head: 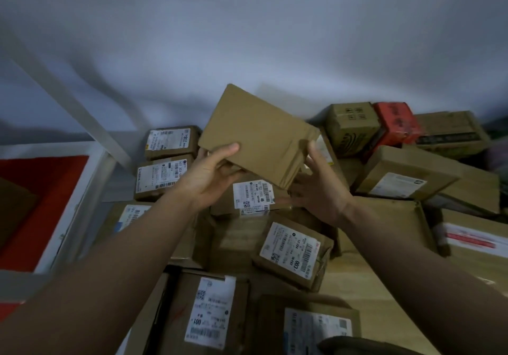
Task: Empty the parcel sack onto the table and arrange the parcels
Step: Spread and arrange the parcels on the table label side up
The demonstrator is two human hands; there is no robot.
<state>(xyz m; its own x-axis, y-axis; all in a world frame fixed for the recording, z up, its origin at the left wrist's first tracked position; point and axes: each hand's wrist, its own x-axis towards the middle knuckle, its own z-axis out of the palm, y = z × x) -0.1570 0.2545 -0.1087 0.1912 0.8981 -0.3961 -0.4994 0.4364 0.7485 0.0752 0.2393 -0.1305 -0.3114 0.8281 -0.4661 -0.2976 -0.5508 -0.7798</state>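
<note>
The desk (365,286) is a pale wood top, mostly buried under brown parcels, and I have one flat cardboard box (261,137) lifted clear above the pile near the far middle of it. The box looks stiff, thin and light to me: its plain face shows no sag, though a crease runs near its right end, so I judge it should be held by the short ends rather than squeezed across the middle. My left hand (213,176) grips the near left corner, thumb on top and fingers (202,154) curled underneath. My right hand (320,187) rests against the right end with its fingers spread and fairly straight, steadying more than clamping.

Below the box, labelled parcels lie at all angles. A large box with red tape (472,242) sits at the right edge, stacked cartons crowd the far right corner with a red packet (395,121) among them, and two labelled parcels (167,162) line up tidily along the far left. A parcel marked 003 (294,255) lies loose mid-desk. Free wood shows only toward the near right, so any landing spot near the middle is crowded.
</note>
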